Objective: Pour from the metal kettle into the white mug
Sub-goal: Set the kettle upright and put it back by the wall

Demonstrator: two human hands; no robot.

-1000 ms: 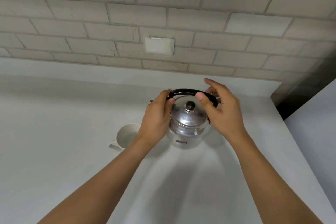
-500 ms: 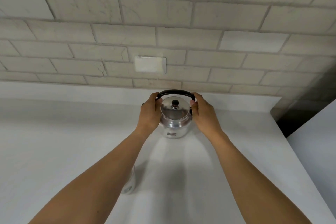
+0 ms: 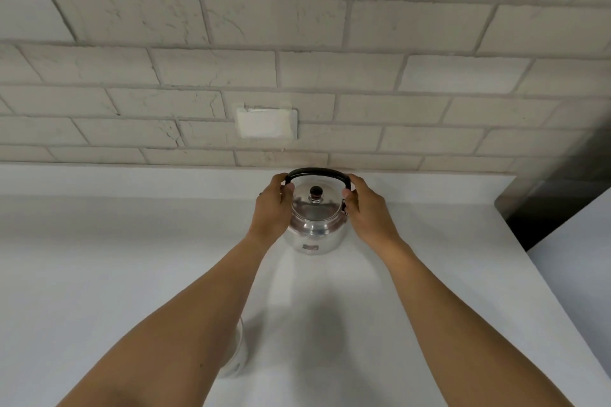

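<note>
The shiny metal kettle [image 3: 314, 228] stands upright on the white counter near the back wall, its lid with a dark knob in place and its black handle arched over the top. My left hand [image 3: 272, 208] grips the kettle's left side at the end of the handle. My right hand [image 3: 367, 208] grips its right side in the same way. The white mug [image 3: 236, 357] sits much nearer to me, mostly hidden beneath my left forearm; only a sliver of its side shows.
The white counter [image 3: 99, 274] stretches left and towards me. A pale brick wall [image 3: 297, 26] with a white cover plate [image 3: 266, 122] rises behind the kettle. At the right, the counter ends at a dark gap [image 3: 545, 208] beside another white surface.
Both hands with the kettle now sit farther away, near the wall. The mug, earlier seen left of the kettle, now lies under my left forearm.
</note>
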